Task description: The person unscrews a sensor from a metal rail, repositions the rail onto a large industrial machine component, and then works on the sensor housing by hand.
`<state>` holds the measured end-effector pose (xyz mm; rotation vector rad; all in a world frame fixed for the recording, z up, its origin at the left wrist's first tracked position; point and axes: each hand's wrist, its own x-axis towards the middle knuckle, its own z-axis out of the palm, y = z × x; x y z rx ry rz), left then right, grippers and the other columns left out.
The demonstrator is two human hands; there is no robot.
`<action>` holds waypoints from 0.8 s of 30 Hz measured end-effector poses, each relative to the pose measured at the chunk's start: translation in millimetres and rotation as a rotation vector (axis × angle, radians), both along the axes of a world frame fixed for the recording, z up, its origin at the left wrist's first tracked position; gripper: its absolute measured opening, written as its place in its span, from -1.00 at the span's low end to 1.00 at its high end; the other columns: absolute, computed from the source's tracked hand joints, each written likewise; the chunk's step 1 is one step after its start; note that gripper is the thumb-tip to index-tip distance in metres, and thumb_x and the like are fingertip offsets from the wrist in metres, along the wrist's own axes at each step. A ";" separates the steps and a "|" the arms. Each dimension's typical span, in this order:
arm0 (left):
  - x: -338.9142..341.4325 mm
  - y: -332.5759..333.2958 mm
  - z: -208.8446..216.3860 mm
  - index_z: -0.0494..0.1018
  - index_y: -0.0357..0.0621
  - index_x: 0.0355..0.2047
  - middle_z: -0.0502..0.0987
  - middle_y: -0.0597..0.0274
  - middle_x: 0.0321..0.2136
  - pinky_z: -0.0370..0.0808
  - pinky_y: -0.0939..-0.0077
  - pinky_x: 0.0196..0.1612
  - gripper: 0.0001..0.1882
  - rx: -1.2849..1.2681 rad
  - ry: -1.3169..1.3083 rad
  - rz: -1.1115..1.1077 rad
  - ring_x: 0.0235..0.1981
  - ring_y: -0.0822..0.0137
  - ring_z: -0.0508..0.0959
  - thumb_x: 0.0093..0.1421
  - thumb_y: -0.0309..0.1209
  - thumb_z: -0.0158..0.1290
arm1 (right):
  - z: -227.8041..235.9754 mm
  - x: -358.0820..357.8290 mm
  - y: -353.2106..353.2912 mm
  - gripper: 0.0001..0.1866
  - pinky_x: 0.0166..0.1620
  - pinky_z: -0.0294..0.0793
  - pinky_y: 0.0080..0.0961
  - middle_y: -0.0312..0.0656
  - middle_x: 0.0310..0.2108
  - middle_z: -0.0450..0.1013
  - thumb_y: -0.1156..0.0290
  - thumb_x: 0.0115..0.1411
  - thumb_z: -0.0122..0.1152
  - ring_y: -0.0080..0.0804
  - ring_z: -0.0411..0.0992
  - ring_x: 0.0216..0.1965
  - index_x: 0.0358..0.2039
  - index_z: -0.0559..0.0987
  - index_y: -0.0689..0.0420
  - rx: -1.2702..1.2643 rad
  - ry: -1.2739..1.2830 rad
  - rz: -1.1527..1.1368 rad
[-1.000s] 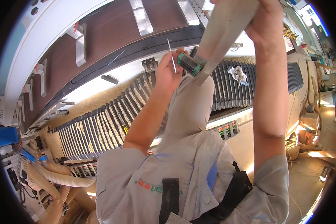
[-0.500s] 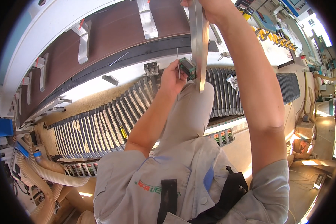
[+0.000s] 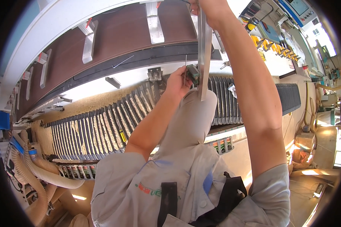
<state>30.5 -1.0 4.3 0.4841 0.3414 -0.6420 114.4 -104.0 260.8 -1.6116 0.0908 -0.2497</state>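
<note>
My left hand (image 3: 177, 84) is closed around a small dark green and black block (image 3: 193, 73), with a thin straight metal rod (image 3: 185, 63) standing up along its fingers. The block sits right against a long silver metal bar (image 3: 204, 56), though I cannot tell whether it is fixed there. Up at the top edge, my right hand (image 3: 213, 14) grips the bar's far end, its fingers partly cut off by the frame. The bar's near end reaches over my raised knee (image 3: 201, 104).
Beyond my hands runs a brown machine bed (image 3: 121, 36) with metal brackets (image 3: 154, 26) and a dark rail carrying a bent hex key (image 3: 123, 61). A ribbed black cover (image 3: 98, 132) full of wood chips lies below, with a yellow-handled tool (image 3: 122, 136). Hoses (image 3: 51, 176) hang lower left.
The block in my left hand has turned and shows a different side beside the bar. The bar stands slightly more tilted. The whole view has shifted a little.
</note>
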 end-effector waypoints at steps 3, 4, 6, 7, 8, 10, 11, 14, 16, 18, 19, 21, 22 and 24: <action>3.5 -5.4 -3.5 0.53 -0.10 -0.26 0.59 0.39 -0.37 0.45 0.67 -0.37 -0.83 -0.008 0.049 -0.022 -0.42 0.52 0.51 0.42 -0.34 0.00 | 3.9 3.3 -4.7 -0.84 -0.52 0.27 -0.47 -0.33 -0.59 0.32 0.40 0.20 0.23 -0.51 0.24 -0.61 -0.51 0.48 0.08 0.074 0.003 0.001; 4.3 -4.3 -7.5 0.53 -0.10 -0.26 0.59 0.39 -0.37 0.45 0.67 -0.37 -0.83 -0.009 0.051 -0.021 -0.42 0.52 0.51 0.42 -0.34 0.00 | 3.9 7.1 -5.3 -0.82 -0.53 0.24 -0.48 -0.34 -0.60 0.30 0.42 0.20 0.22 -0.51 0.23 -0.62 -0.52 0.46 0.07 0.089 0.007 0.003; 7.0 -2.2 -15.3 0.52 -0.12 -0.25 0.59 0.37 -0.37 0.50 0.63 -0.35 -0.83 -0.015 -0.010 -0.052 -0.40 0.51 0.54 0.43 -0.35 -0.01 | 0.2 8.8 -8.9 -0.81 -0.54 0.21 -0.49 -0.35 -0.61 0.28 0.44 0.20 0.21 -0.51 0.22 -0.63 -0.54 0.43 0.07 0.103 0.013 0.004; 7.0 -4.1 -12.3 0.52 -0.12 -0.25 0.59 0.37 -0.37 0.50 0.63 -0.35 -0.83 -0.019 -0.012 -0.050 -0.40 0.51 0.54 0.43 -0.35 -0.01 | -1.9 8.1 -12.4 -0.79 -0.55 0.19 -0.49 -0.35 -0.62 0.27 0.45 0.21 0.20 -0.52 0.21 -0.64 -0.56 0.41 0.06 0.137 0.007 0.044; 5.6 -6.6 -9.0 0.51 -0.13 -0.24 0.59 0.36 -0.36 0.54 0.61 -0.32 -0.84 -0.017 0.016 -0.041 -0.38 0.49 0.56 0.43 -0.36 -0.02 | -3.4 9.2 -15.0 -0.78 -0.55 0.17 -0.49 -0.36 -0.63 0.25 0.47 0.21 0.18 -0.52 0.20 -0.64 -0.57 0.40 0.05 0.171 0.000 0.084; 7.9 -6.7 -12.3 0.51 -0.15 -0.23 0.59 0.35 -0.35 0.57 0.59 -0.30 -0.84 -0.017 0.048 -0.028 -0.37 0.48 0.57 0.43 -0.36 -0.02 | -1.8 11.7 -15.1 -0.77 -0.55 0.16 -0.49 -0.36 -0.64 0.24 0.47 0.21 0.18 -0.52 0.19 -0.65 -0.57 0.39 0.05 0.167 -0.007 0.076; 12.2 -4.0 -20.9 0.50 -0.16 -0.24 0.59 0.33 -0.34 0.59 0.56 -0.28 -0.84 -0.048 0.004 -0.053 -0.36 0.47 0.58 0.43 -0.37 -0.02 | -0.9 11.1 -12.8 -0.76 -0.55 0.15 -0.49 -0.36 -0.64 0.24 0.47 0.21 0.18 -0.52 0.18 -0.65 -0.58 0.39 0.05 0.166 -0.013 0.067; 16.1 -9.1 -27.9 0.50 -0.19 -0.26 0.59 0.25 -0.37 0.56 0.52 -0.35 -0.84 -0.063 0.017 -0.023 -0.41 0.39 0.58 0.42 -0.38 -0.02 | -1.4 10.0 -11.3 -0.78 -0.53 0.19 -0.50 -0.34 -0.63 0.27 0.46 0.20 0.19 -0.51 0.21 -0.64 -0.57 0.42 0.07 0.147 -0.019 0.101; 17.1 -11.0 -24.6 0.50 -0.20 -0.28 0.59 0.20 -0.39 0.52 0.50 -0.45 -0.83 -0.050 0.076 0.031 -0.47 0.33 0.58 0.41 -0.38 -0.01 | 5.6 -2.0 -8.9 -0.80 -0.52 0.23 -0.49 -0.32 -0.63 0.30 0.44 0.20 0.21 -0.49 0.24 -0.64 -0.56 0.44 0.10 0.098 -0.034 0.040; 15.1 -9.1 -15.1 0.48 -0.22 -0.30 0.56 0.17 -0.42 0.56 0.46 -0.42 -0.83 -0.039 0.141 0.108 -0.47 0.28 0.57 0.38 -0.38 0.02 | 5.6 -15.0 -14.4 -0.82 -0.49 0.30 -0.45 -0.28 -0.60 0.38 0.36 0.18 0.25 -0.46 0.29 -0.62 -0.50 0.52 0.14 0.053 -0.051 -0.073; 17.8 -5.0 -25.0 0.48 -0.22 -0.30 0.56 0.17 -0.42 0.56 0.46 -0.42 -0.83 -0.045 0.135 0.114 -0.47 0.28 0.57 0.38 -0.38 0.02 | 7.7 -21.9 -19.1 -0.82 -0.49 0.30 -0.45 -0.28 -0.60 0.38 0.36 0.18 0.25 -0.46 0.29 -0.62 -0.50 0.52 0.14 0.048 -0.057 -0.066; 25.8 6.3 -59.8 0.47 -0.29 -0.29 0.54 0.11 -0.38 0.65 0.37 -0.32 -0.80 -0.009 0.109 0.102 -0.44 0.20 0.58 0.38 -0.37 0.03 | 10.4 -40.0 -30.0 -0.49 -0.22 0.49 -0.40 -0.17 -0.39 0.49 0.28 0.18 0.28 -0.35 0.46 -0.33 0.08 0.51 0.28 -0.027 -0.055 -0.090; 25.7 7.8 -62.9 0.47 -0.26 -0.29 0.53 0.14 -0.41 0.58 0.43 -0.43 -0.81 0.069 0.086 0.084 -0.46 0.27 0.56 0.38 -0.36 0.03 | 13.4 -50.4 -37.1 -0.55 -0.22 0.49 -0.42 -0.19 -0.38 0.50 0.32 0.20 0.27 -0.40 0.45 -0.34 0.05 0.53 0.28 0.042 -0.108 -0.094; 28.9 18.9 -70.7 0.47 -0.25 -0.29 0.52 0.16 -0.44 0.51 0.47 -0.48 -0.81 0.142 0.092 0.059 -0.49 0.30 0.54 0.38 -0.36 0.04 | 21.4 -70.6 -50.0 -0.55 -0.24 0.49 -0.43 -0.20 -0.38 0.51 0.32 0.23 0.25 -0.43 0.45 -0.36 0.07 0.53 0.30 0.150 -0.185 -0.067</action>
